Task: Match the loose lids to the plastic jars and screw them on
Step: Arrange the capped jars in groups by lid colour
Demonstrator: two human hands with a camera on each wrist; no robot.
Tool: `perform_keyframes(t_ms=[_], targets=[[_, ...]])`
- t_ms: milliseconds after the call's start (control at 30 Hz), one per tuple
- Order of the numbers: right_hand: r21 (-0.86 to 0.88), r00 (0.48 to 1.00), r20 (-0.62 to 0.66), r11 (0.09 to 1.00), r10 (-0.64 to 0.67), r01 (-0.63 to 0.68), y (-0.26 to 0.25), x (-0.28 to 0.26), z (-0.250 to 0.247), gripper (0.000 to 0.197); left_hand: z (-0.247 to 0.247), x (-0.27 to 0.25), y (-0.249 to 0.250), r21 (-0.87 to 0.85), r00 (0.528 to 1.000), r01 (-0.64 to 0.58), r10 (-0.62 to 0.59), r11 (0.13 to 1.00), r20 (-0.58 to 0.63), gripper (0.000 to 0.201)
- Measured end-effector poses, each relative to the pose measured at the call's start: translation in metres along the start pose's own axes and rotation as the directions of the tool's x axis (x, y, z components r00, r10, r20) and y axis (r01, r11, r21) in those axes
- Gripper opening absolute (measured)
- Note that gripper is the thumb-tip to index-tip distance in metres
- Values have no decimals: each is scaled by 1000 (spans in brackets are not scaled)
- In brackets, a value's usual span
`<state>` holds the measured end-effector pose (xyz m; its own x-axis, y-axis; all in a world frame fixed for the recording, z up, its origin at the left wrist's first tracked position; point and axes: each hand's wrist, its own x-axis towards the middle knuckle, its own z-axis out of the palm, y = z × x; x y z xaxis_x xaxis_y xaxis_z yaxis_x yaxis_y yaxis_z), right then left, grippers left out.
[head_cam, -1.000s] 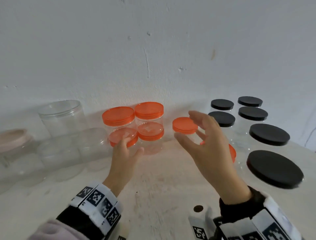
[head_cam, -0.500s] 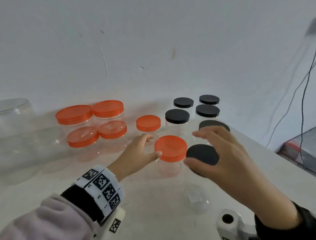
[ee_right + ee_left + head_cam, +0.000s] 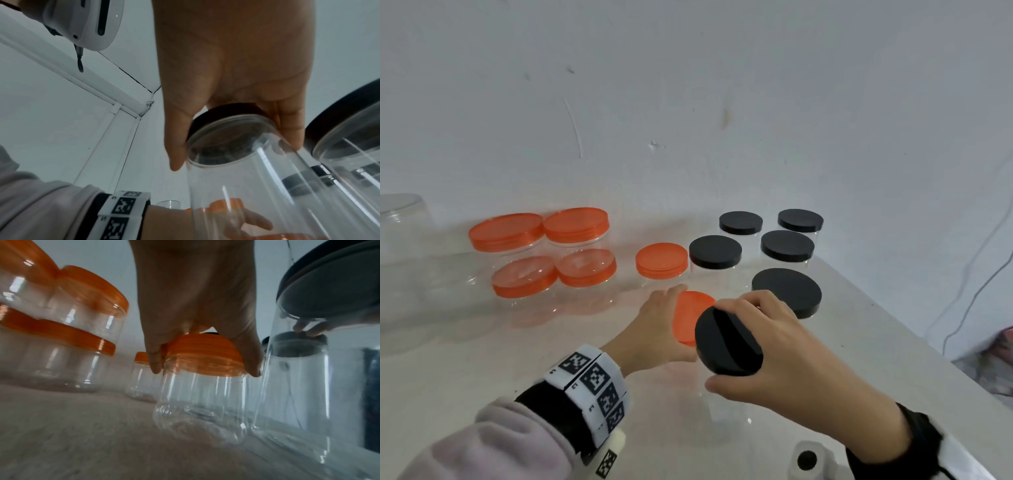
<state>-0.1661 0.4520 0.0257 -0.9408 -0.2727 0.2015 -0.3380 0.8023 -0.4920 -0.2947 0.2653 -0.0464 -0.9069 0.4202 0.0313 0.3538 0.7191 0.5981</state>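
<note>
Hands meet near the middle of the pale worktop (image 3: 524, 363), each on a capped clear jar. From the head view the left hand (image 3: 654, 329) lies over an orange lid (image 3: 690, 317), and the right hand (image 3: 774, 346) wraps a black lid (image 3: 726, 344) that tilts toward the camera; the jar bodies beneath are almost lost against the surface.

The left wrist view supplies what is missing there: the left grip is closed on the orange lid, fingers (image 3: 153, 360) curled down over its rim, and the small clear jar (image 3: 201, 405) under it leans, its base apparently just off the worktop, though blur makes that hard to confirm. To its right stands the taller clear jar (image 3: 292, 394) with the black lid above.

Only the right wrist view shows the right grip from below: thumb and fingers (image 3: 292, 129) clasp the black lid's edge, with the tall jar's mouth seated in it and the body angled toward the lens. Another black-lidded jar (image 3: 349, 129) sits just beside it.

Behind the hands, the head view alone shows the ordered rows: orange-lidded jars (image 3: 544, 253) at left, black-lidded jars (image 3: 770, 246) at right by the wall.
</note>
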Motion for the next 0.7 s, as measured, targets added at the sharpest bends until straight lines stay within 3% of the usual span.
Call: perform_keyframes(t_ms=[133, 367, 433, 567, 700], targets=[[5, 994, -60, 996, -90, 90, 6, 12, -1, 67, -16, -8, -15, -73, 995, 55, -60, 996, -75, 115], [-212, 987, -70, 969, -147, 130, 19, 32, -4, 76, -76, -18, -32, 30, 966, 140, -130, 990, -225, 130], [-242, 987, -59, 962, -148, 129, 23, 37, -5, 77, -93, -10, -28, 24, 942, 135, -120, 991, -313, 130], [-246, 990, -16, 960, -139, 131, 26, 44, -3, 78, -118, 18, -10, -27, 890, 59, -65, 998, -451, 109], [-265, 992, 23, 956, -125, 127, 28, 49, 0, 80, -120, 60, 6, -12, 899, 64, -63, 998, -434, 114]])
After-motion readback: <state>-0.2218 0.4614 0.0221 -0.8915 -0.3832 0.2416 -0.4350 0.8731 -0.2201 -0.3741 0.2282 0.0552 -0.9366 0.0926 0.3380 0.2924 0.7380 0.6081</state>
